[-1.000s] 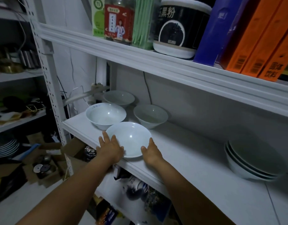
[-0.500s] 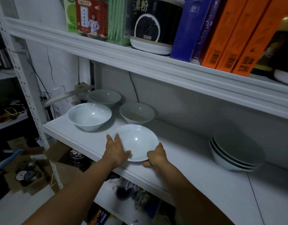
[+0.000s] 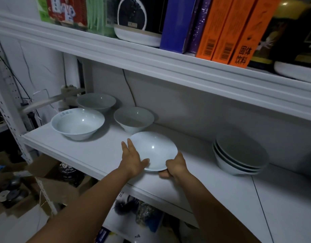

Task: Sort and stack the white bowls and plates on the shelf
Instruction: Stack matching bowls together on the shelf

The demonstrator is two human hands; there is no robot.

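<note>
A shallow white plate [image 3: 153, 149] sits just above the white shelf [image 3: 91, 155], held from both sides. My left hand [image 3: 132, 159] holds its left rim, fingers stretched along the edge and thumb on the near rim. My right hand [image 3: 175, 166] grips the right near rim, fingers curled under it. Three white bowls stand apart at the left: a big one [image 3: 77, 122], one behind it [image 3: 96, 101], and a smaller one [image 3: 133, 119]. A stack of three white plates [image 3: 238, 156] rests at the right.
The upper shelf [image 3: 151, 57] hangs low overhead, loaded with orange boxes [image 3: 224, 28], a blue box and jars. A cable and a power strip [image 3: 63, 95] lie at the back left. Cardboard boxes [image 3: 16, 193] and clutter fill the floor below.
Both hands have carried the shallow plate to the right along the shelf, away from the big bowl and toward the stack of plates. My right hand's fingers have curled under the rim.
</note>
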